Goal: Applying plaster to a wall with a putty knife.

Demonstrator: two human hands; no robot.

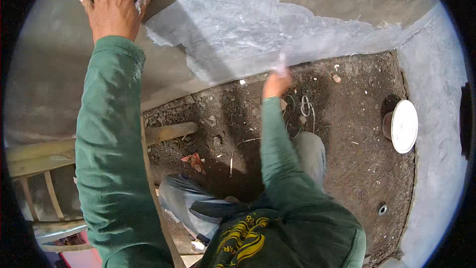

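Observation:
My left hand (pixel 114 12) is braced against the grey-brown wall (pixel 54 69) with its fingers spread, and nothing is in it. Pale smears mark its thumb and fingertips. My right hand (pixel 276 84) is closed and blurred by motion, low in front of the wall. From it a pale, streaked shape (pixel 282 62) points up at the wall; its kind cannot be made out. Beside both hands spreads an irregular whitish coat (pixel 233 15) on the wall, reaching down to the ground line and toward the right corner.
A round white lid (pixel 404 126) on a container stands by the pale right wall (pixel 439 134). Loose cable (pixel 307 106), rubble and a reddish scrap (pixel 194 162) lie on the dirt floor (pixel 347 154). A wooden ladder-like frame (pixel 52 196) is at the left. A small ring (pixel 382 210) lies lower right.

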